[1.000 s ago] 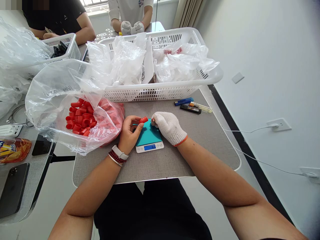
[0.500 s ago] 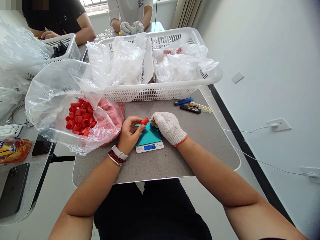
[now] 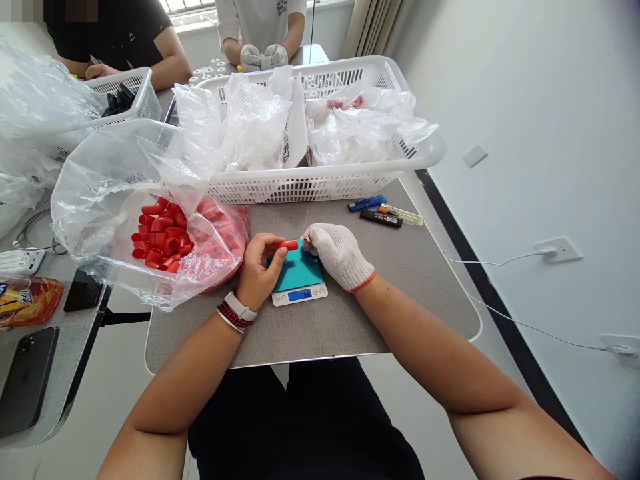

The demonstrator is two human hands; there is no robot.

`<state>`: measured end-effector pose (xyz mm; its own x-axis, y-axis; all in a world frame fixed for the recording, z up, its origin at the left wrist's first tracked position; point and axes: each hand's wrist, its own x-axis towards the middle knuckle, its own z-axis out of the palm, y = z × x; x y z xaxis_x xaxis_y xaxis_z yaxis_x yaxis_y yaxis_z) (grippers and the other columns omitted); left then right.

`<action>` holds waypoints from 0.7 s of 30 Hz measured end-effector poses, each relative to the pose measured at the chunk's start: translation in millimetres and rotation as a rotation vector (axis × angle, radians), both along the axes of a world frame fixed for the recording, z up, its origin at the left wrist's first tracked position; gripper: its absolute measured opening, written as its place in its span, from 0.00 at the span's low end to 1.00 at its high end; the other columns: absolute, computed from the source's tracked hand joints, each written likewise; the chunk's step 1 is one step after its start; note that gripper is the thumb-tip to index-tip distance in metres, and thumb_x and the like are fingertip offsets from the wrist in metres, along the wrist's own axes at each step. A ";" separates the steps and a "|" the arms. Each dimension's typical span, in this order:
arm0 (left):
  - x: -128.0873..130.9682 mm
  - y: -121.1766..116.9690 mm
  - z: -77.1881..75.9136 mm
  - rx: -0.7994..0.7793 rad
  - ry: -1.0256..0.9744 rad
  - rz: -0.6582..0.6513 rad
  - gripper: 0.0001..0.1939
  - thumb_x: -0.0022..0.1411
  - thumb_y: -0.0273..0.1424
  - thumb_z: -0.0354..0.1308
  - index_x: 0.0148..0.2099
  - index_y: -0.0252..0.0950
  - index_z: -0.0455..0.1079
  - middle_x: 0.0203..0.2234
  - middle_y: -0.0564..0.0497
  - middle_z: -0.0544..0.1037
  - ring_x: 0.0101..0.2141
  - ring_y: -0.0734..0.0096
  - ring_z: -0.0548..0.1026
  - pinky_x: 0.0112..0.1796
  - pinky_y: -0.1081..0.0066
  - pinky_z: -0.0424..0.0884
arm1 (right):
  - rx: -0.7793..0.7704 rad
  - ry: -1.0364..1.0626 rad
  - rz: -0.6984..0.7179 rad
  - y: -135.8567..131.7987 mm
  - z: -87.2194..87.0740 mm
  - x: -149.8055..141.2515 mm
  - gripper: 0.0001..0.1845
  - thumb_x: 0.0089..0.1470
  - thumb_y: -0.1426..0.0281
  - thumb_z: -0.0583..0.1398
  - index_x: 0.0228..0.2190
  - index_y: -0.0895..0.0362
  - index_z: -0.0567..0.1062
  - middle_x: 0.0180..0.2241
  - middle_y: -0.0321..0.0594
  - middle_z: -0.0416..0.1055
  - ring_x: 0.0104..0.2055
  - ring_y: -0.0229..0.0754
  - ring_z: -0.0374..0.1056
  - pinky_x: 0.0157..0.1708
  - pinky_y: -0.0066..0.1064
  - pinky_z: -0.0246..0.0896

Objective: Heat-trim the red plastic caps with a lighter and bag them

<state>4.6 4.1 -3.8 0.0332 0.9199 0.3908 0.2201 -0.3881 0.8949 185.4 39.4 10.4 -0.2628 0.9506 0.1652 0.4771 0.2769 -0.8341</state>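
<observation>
Just over the scale, my left thumb and forefinger [image 3: 274, 239] are pinched closed on a red cap [image 3: 289, 245], which lies sideways above a teal pad [image 3: 299, 270]; the rest of my left hand [image 3: 259, 263] curls loosely beneath it. My right hand [image 3: 339, 257], in a white knit glove, is curled with its fingertips [image 3: 310, 240] close to the cap's other end; I cannot tell whether they have hold of the cap or of something small there. My pinch is short and the cap looks smooth, so it could slip and roll off the pad; a knock from either hand could shift the pad on the scale [image 3: 299, 297] and throw off the blue display [image 3: 300, 295], whose number is too small to read. Beside my left hand, the clear bag [image 3: 87, 200] of red caps [image 3: 157, 233] slumps open on the grey mat [image 3: 320, 330]; a careless wrist could tip it and scatter caps. Beyond, the white basket [image 3: 320, 190] of crumpled bags sits at the mat's far edge; a loose bag sliding down could press on the scale, and the blue lighter [image 3: 367, 203] could get knocked off the mat.
</observation>
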 end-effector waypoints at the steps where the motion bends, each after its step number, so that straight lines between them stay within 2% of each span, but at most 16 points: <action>1: 0.0 -0.3 -0.3 -0.003 -0.011 -0.004 0.10 0.66 0.40 0.58 0.43 0.40 0.70 0.38 0.49 0.73 0.39 0.69 0.75 0.40 0.68 0.76 | -0.004 0.011 0.000 0.0 -0.6 0.1 0.24 0.61 0.59 0.44 0.21 0.56 0.67 0.22 0.39 0.67 0.26 0.40 0.61 0.29 0.31 0.54; 9: 1.0 -0.6 -3.2 -0.075 -0.121 -0.054 0.15 0.62 0.42 0.62 0.44 0.38 0.68 0.40 0.49 0.70 0.39 0.71 0.75 0.35 0.72 0.79 | 0.004 0.043 0.004 1.6 -5.9 1.4 0.24 0.61 0.59 0.45 0.21 0.56 0.67 0.22 0.38 0.65 0.26 0.39 0.61 0.29 0.31 0.53; 21: -1.3 0.4 -4.4 0.007 -0.062 -0.052 0.12 0.63 0.38 0.62 0.44 0.37 0.70 0.41 0.48 0.69 0.41 0.71 0.74 0.33 0.75 0.79 | 0.013 0.043 0.012 0.0 -0.6 2.1 0.24 0.61 0.59 0.44 0.20 0.56 0.67 0.21 0.38 0.65 0.26 0.39 0.60 0.29 0.32 0.51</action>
<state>3.4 4.5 -8.2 0.0563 0.9150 0.3995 0.1440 -0.4034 0.9036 187.4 39.4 9.8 -0.2670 0.9450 0.1890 0.4374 0.2935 -0.8500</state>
